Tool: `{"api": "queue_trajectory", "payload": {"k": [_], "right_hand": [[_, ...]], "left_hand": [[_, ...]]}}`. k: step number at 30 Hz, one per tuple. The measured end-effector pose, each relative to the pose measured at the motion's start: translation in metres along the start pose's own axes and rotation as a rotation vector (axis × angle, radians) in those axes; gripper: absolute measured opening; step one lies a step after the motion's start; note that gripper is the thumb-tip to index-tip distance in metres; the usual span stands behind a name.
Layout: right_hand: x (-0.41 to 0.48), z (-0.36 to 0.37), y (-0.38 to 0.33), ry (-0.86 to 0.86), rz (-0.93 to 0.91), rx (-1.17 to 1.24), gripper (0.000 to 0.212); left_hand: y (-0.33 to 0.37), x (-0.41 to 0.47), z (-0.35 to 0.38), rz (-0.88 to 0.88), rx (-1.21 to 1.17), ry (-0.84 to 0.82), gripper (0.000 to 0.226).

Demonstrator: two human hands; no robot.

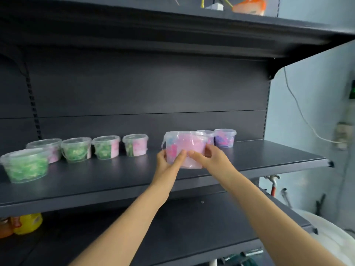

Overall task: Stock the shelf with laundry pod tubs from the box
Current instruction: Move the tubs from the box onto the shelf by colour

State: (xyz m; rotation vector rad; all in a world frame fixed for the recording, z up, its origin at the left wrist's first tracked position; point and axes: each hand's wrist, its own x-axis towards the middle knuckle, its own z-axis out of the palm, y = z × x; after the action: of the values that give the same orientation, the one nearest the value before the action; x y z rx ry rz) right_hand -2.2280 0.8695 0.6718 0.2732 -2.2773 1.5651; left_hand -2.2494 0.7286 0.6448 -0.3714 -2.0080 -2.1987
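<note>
Progress, head view: seven tubs stand on the shelf [269, 156] and an eighth, the pink tub [184, 148], is in hand over it. Judged part-stocked, since bare shelf remains at the front and right.
Supply: the box is not in view, so what remains in it cannot be told.
Position: the pink tub sits between the row of four tubs [106, 147] and the purple tubs [224, 138], nearer the front edge. Blur hides whether its base touches the shelf.
Grip, left: the left hand [167, 160] is curled round the tub's left side, thumb on the front wall.
Grip, right: the right hand [211, 158] is curled round the right side, thumb on the front wall.
Other stock: the front green tub [25, 166] stands far left, ahead of the row.
Materials: the tubs are clear thin plastic, round and tapering to the base, with lipped lids. A thin handle hangs at the pink tub's left. Contents show as coloured lumps.
Shelving: dark matte panels, flat, with slotted uprights.
</note>
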Motion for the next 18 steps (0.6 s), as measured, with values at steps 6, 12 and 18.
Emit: {"api": "queue_trajectory", "payload": {"k": [6, 12, 18], "right_hand": [[0.053, -0.085, 0.072, 0.16, 0.055, -0.085, 0.043], [0.125, -0.168, 0.132, 0.261, 0.116, -0.187, 0.023], [0.173, -0.227, 0.183, 0.305, 0.164, -0.176, 0.029]], "left_hand": [[-0.027, 0.081, 0.094, -0.012, 0.157, -0.173, 0.062], [-0.054, 0.17, 0.193, -0.026, 0.331, -0.267, 0.071], [-0.09, 0.234, 0.278, -0.06, 0.421, -0.295, 0.075]]}}
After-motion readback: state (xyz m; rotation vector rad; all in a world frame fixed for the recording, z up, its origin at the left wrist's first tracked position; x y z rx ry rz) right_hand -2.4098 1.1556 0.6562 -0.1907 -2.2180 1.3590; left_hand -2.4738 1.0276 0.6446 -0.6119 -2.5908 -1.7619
